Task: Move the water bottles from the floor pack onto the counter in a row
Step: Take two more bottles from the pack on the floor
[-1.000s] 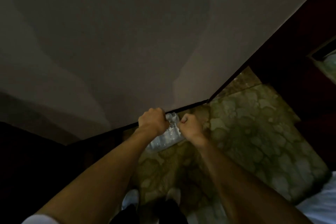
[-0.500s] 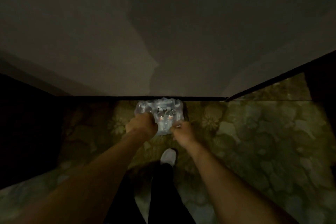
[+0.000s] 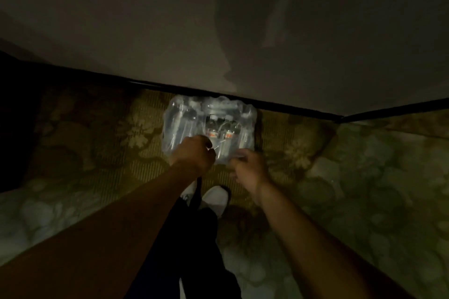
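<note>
Where my left hand [image 3: 192, 153] meets the pack of water bottles [image 3: 209, 126], its fingers are curled tight onto the plastic wrap at the pack's near edge, about 7 o'clock on the pack. My right hand [image 3: 247, 168] sits at the near right corner, about 5 o'clock, fingers bent and pinching the wrap there; the image is blurred at that hand, so I cannot confirm how firm the hold is. Count: one pack, two hands on it. Bottles inside cannot be counted reliably through the film; two orange-marked labels [image 3: 220, 134] show near the middle. The pack lies on the patterned carpet [image 3: 352, 177], its far edge touching the dark baseboard [image 3: 291, 107] at 12 o'clock, below a plain wall [image 3: 170, 19]. At 6 o'clock from the pack I note two white shoes [image 3: 216, 198] and dark trouser legs [image 3: 189, 250].
</note>
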The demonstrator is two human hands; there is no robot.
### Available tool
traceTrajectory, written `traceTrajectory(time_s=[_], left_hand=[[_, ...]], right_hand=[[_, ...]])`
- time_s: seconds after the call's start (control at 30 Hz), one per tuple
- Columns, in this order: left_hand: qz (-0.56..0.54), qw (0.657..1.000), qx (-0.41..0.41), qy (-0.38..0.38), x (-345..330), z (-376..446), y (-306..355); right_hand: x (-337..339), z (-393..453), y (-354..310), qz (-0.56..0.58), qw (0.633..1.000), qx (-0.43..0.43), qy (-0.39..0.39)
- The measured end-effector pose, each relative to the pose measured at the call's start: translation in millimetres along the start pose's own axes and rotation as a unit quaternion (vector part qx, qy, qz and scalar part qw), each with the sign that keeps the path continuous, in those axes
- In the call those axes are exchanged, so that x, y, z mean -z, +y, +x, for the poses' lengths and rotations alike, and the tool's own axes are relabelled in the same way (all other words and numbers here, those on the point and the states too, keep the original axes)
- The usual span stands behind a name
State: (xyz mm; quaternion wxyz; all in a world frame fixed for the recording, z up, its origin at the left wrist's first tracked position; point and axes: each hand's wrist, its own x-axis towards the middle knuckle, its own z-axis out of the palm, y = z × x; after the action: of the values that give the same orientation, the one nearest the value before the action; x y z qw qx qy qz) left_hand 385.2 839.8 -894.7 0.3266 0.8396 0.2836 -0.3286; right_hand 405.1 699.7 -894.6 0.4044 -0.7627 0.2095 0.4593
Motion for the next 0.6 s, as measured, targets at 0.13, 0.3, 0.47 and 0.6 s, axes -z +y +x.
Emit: traceTrajectory(time_s=[0.13,0.3,0.47,0.6], left_hand=[[-0.003,1.000,0.004,0.010,-17,48,-12],[0.006,1.000,0.000,0.015,-40,102,-18],[-0.002,1.000,0.000,0.008,-67,142,-24],[0.005,1.000,-0.020,-0.001,-83,173,-26]], right_hand=[[-6,51,3,0.004,1.000,0.007,0.002],[-25,109,2,0.035,0.999,0.019,0.021],[-39,154,1,0.073,0.997,0.017,0.011],[-44,188,5,0.088,0.996,0.009,0.017]])
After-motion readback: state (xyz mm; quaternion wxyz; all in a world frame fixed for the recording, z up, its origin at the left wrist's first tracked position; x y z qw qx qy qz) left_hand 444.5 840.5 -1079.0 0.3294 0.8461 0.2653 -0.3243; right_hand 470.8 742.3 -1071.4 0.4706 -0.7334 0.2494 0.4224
